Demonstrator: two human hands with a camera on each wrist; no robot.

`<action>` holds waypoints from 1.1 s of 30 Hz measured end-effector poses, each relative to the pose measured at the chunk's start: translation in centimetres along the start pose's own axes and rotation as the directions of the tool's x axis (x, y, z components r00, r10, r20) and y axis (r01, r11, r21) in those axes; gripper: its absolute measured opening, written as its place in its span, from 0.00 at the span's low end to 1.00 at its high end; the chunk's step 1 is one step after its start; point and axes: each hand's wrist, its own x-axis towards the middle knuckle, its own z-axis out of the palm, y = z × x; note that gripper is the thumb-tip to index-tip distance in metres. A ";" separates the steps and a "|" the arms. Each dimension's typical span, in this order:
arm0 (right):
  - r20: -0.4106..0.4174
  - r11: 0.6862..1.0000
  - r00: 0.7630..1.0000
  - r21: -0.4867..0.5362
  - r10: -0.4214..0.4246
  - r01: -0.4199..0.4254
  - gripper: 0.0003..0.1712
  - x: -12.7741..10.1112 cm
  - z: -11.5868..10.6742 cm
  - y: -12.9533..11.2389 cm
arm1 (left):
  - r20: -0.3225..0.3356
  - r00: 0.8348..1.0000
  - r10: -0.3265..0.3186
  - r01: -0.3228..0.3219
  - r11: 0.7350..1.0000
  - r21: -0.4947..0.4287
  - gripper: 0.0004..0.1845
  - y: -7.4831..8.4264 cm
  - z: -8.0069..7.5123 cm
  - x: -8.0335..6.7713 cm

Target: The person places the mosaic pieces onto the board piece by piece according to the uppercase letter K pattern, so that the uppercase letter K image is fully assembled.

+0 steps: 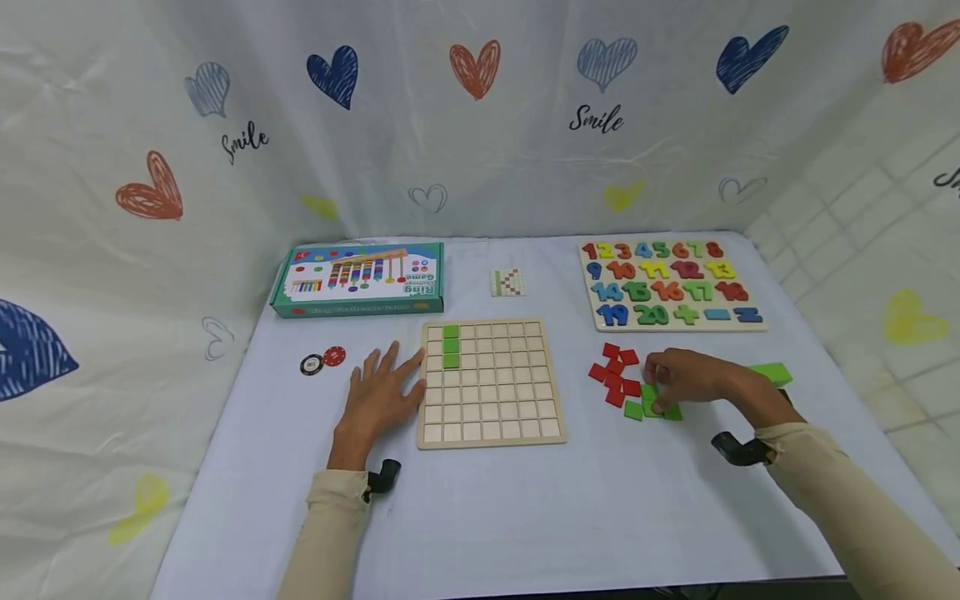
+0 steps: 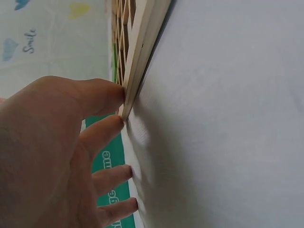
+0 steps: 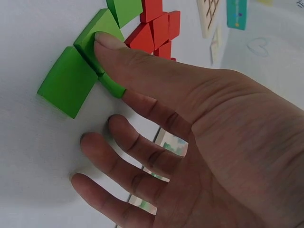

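Observation:
A wooden grid board point(image 1: 491, 417) lies in the middle of the table, with three green tiles point(image 1: 451, 346) in its second column. My left hand point(image 1: 382, 387) lies flat beside it. Its fingertips point(image 2: 116, 95) touch the board's left edge point(image 2: 137, 61). To the right, my right hand point(image 1: 678, 379) reaches over a cluster of loose green tiles point(image 1: 633, 410). Thumb and forefinger pinch one green tile point(image 3: 92, 35), which is tipped up on its edge. Another green tile point(image 3: 69, 80) lies flat beside it. Several red tiles point(image 1: 615, 375) lie just left of the hand.
A number puzzle board point(image 1: 667, 283) sits at the back right and a teal game box point(image 1: 360, 279) at the back left. A small pattern card point(image 1: 507, 282) lies between them. Two poker chips point(image 1: 322, 361) lie left of my left hand. A green block point(image 1: 772, 372) shows behind my right wrist.

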 end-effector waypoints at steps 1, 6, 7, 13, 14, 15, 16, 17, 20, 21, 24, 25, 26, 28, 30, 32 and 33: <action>-0.001 1.000 1.000 0.002 0.002 -0.002 0.28 0.0 0.0 -0.1 | 0.002 1.000 -0.001 0.001 1.000 -0.002 0.33 0.0 0.0 0.0; -0.020 1.000 1.000 0.009 0.002 -0.002 0.29 -0.5 0.1 -0.3 | 0.007 1.000 -0.001 0.001 1.000 -0.007 0.34 0.1 -0.2 0.0; -0.029 1.000 1.000 0.009 -0.002 0.003 0.29 -0.5 0.1 -0.4 | 0.007 1.000 -0.001 0.001 1.000 -0.008 0.34 0.1 -0.2 0.0; -0.105 1.000 0.994 0.006 -0.022 0.022 0.21 -0.7 0.3 -0.1 | 0.008 1.000 -0.001 0.001 1.000 -0.011 0.33 -0.1 -0.2 0.3; -0.115 1.000 0.993 0.006 -0.023 0.023 0.20 -0.7 0.3 0.0 | 0.007 1.000 0.000 0.000 1.000 -0.009 0.33 -0.1 -0.1 0.3; -0.123 1.000 0.992 0.000 -0.026 0.027 0.19 -0.7 0.4 0.2 | 0.008 1.000 0.001 -0.001 1.000 -0.009 0.33 -0.1 -0.1 0.4; -0.130 1.000 0.991 -0.001 -0.031 0.031 0.18 -0.7 0.4 0.4 | 0.010 1.000 0.001 -0.001 1.000 -0.007 0.33 -0.1 -0.1 0.4; -0.133 0.999 0.990 -0.003 -0.038 0.038 0.18 -0.7 0.4 0.5 | 0.011 1.000 0.001 -0.001 1.000 -0.009 0.33 -0.2 -0.1 0.4; -0.146 0.998 0.987 0.009 -0.065 0.067 0.16 -0.7 0.3 0.6 | 0.015 1.000 -0.003 0.003 1.000 -0.006 0.33 -0.2 -0.1 0.3; -0.154 0.997 0.985 0.010 -0.078 0.081 0.15 -0.8 0.1 0.6 | 0.015 1.000 -0.003 0.003 1.000 -0.006 0.33 -0.2 -0.1 0.3; -0.175 0.993 0.978 0.023 -0.113 0.119 0.12 -0.9 -0.4 -0.1 | 0.010 1.000 -0.002 0.002 1.000 -0.005 0.33 -0.2 -0.1 0.2; -0.180 0.991 0.976 0.029 -0.126 0.134 0.12 -0.9 -0.6 -0.5 | 0.008 1.000 0.000 0.000 1.000 -0.005 0.33 -0.3 -0.1 0.2; -0.184 0.989 0.973 0.034 -0.136 0.144 0.11 -1.0 -0.8 -0.9 | 0.008 1.000 0.002 -0.002 1.000 -0.006 0.33 -0.3 -0.2 0.2; -0.188 0.985 0.970 0.048 -0.153 0.165 0.10 -0.9 -1.2 -1.8 | 0.006 1.000 0.005 -0.005 1.000 -0.009 0.33 -0.3 -0.2 0.1; -0.193 0.981 0.967 0.061 -0.168 0.183 0.10 -0.8 -1.5 -2.9 | 0.005 1.000 0.009 -0.009 1.000 -0.012 0.33 -0.3 -0.2 0.1; -0.206 0.978 0.962 0.075 -0.178 0.196 0.09 -0.4 -1.6 -3.9 | 0.004 1.000 0.010 -0.010 1.000 -0.015 0.33 -0.4 -0.2 0.2; -0.215 0.975 0.959 0.083 -0.184 0.206 0.08 -0.2 -1.5 -4.5 | 0.003 1.000 0.010 -0.010 1.000 -0.014 0.33 -0.4 -0.2 0.2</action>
